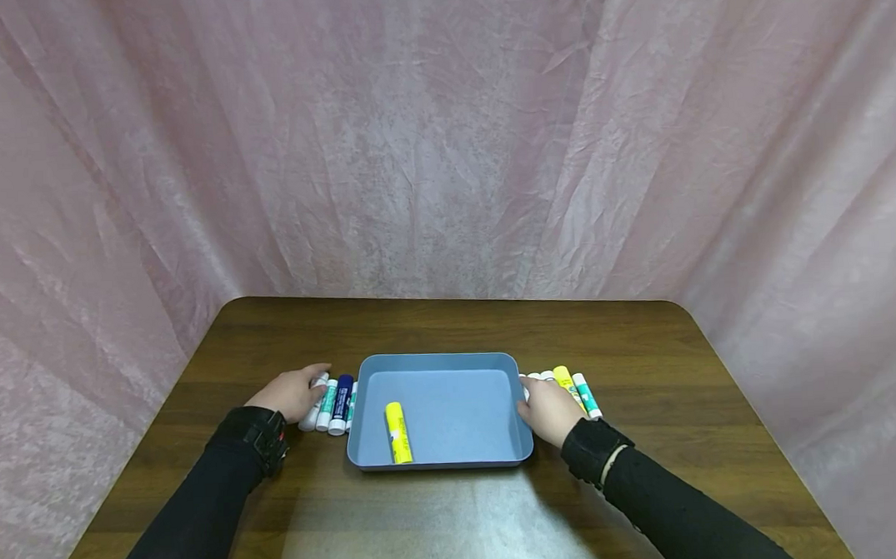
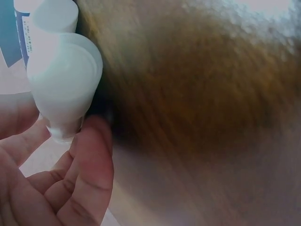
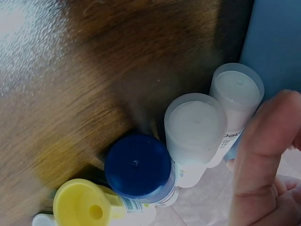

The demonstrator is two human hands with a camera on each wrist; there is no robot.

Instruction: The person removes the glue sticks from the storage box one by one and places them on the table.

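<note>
In the head view, my left hand [image 1: 291, 395] is at the left end of a row of glue sticks, left of a blue-grey tray [image 1: 438, 362]. It grips the outermost white glue stick [image 2: 65, 75] between thumb and fingers. A navy glue stick [image 1: 341, 405] lies beside it among white and teal ones. My right hand [image 1: 551, 410] is at the tray's right edge, its digits beside the nearest white-capped glue stick [image 3: 237, 89]; I cannot tell whether it pinches that stick. A yellow glue stick [image 1: 398, 433] lies inside the tray, toward its left side.
Right of the tray, the other row holds another white-capped stick [image 3: 195, 122], a blue-capped stick [image 3: 138, 165], a yellow one [image 1: 565, 380] and a teal one [image 1: 587, 396]. Wooden table [image 1: 450, 325] surrounds the tray, with a pink curtain [image 1: 442, 146] behind.
</note>
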